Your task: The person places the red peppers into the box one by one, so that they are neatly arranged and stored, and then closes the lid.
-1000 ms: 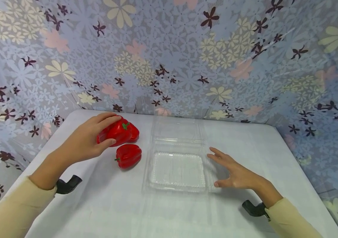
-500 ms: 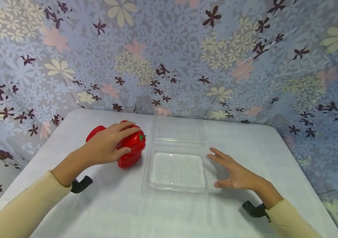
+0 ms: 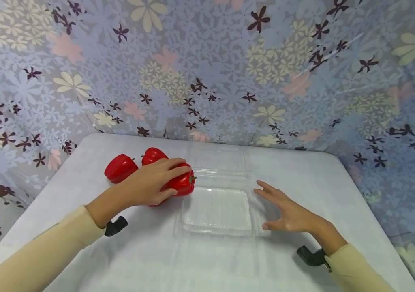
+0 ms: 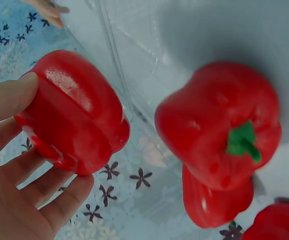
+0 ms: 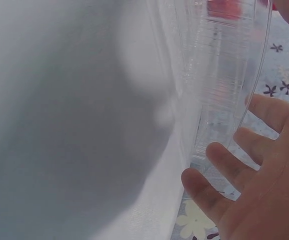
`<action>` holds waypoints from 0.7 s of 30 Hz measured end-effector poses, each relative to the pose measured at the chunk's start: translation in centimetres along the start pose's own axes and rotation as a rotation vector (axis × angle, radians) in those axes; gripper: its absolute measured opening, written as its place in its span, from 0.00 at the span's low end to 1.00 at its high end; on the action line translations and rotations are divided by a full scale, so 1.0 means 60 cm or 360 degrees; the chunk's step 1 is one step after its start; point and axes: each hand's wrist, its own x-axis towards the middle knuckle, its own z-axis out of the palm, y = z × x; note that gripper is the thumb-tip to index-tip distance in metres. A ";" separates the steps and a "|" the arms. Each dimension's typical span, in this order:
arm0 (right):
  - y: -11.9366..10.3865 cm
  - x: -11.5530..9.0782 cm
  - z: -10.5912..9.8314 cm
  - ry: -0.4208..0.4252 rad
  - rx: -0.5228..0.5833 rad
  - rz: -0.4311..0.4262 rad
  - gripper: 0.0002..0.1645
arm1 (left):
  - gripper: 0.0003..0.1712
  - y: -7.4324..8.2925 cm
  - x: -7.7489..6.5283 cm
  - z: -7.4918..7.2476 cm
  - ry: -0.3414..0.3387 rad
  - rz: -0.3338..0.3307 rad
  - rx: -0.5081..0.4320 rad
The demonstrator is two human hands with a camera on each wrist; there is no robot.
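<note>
While, in the head view, my left hand [image 3: 149, 182] grips 1 red pepper [image 3: 185, 183] at the left edge of the clear container [image 3: 216, 209], my right hand [image 3: 289, 211] sits just beside its right edge. The left wrist view shows 3 other peppers [image 4: 222, 117]; the right wrist view, my fingers [image 5: 229, 166] spread apart.

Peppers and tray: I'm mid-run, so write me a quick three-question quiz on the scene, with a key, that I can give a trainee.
1. Choose: what grips the pepper nearest the tray? A) right hand B) left hand C) both hands
2. True or false: no pepper lies inside the tray.
3. Count: how many peppers show in the left wrist view, the gripped one included?

Key:
1. B, the left hand; the right hand holds nothing.
2. True; its inside shows bare in the head view.
3. Four, one cut off at the lower right corner.
</note>
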 end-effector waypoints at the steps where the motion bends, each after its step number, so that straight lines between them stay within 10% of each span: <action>1: 0.000 0.000 0.000 0.0000 -0.0005 -0.0002 0.54 | 0.40 0.003 0.002 0.002 -0.0004 0.0001 -0.0007; 21: -0.005 0.000 0.005 -0.0015 0.0020 0.0064 0.55 | 0.39 0.042 0.055 0.047 -0.0083 0.0068 -0.0155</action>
